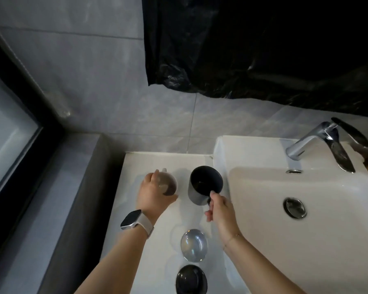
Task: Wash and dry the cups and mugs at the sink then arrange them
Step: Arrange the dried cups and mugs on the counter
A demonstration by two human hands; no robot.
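Two vessels are held on the white bench [196, 219] left of the sink [253, 209]. The black mug [205, 184] stands upright near the sink's edge, its handle pinched by the fingers [213, 195] of the right hand [220, 209]. A brownish cup [168, 184] is gripped from above by the left hand [152, 193], fingers curled round its far side. A clear glass [193, 245] and a dark cup [191, 280] stand nearer on the bench, untouched. The tap [319, 143] appears not to be running, so either fetching for washing or arranging is judged to be in hand; which cannot be told. If washing, the mug must next be carried over the basin and water turned on.
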